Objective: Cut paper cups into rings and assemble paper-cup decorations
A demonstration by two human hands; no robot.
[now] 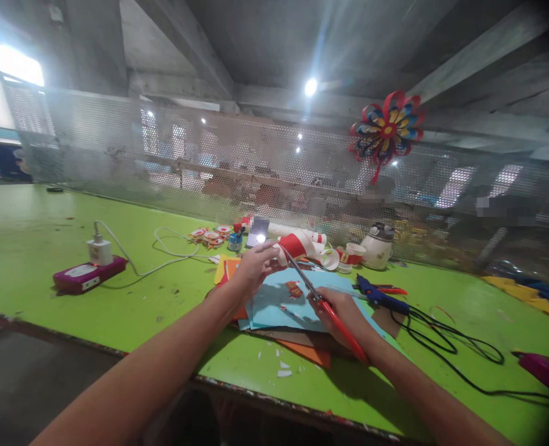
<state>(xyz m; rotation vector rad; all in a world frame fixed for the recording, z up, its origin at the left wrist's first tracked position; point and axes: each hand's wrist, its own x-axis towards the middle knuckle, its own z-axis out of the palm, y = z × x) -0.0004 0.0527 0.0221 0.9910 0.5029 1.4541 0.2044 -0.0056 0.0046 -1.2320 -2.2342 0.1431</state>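
Note:
My left hand (259, 267) is closed round the near end of a white paper cup (297, 246) with a red band, tilted on its side above the papers. In my right hand (341, 313) is a pair of scissors (337, 322) with red handles. Their blades point up and left, the tips meeting the cup's edge near my left fingers; I cannot tell whether they are cutting into it. Below lie light blue paper sheets (269, 303) with a small brown-red cut-out (294, 289) on top. Orange paper (306, 353) sticks out underneath.
A blue glue gun (380, 296) with a black cord lies right of the papers. Behind stand white-and-red paper cups (352, 253), a white jug (377, 246), a phone (258, 232) and a small blue jar (235, 240). A purple power strip (90, 274) sits left. White scraps (283, 373) lie near the front edge.

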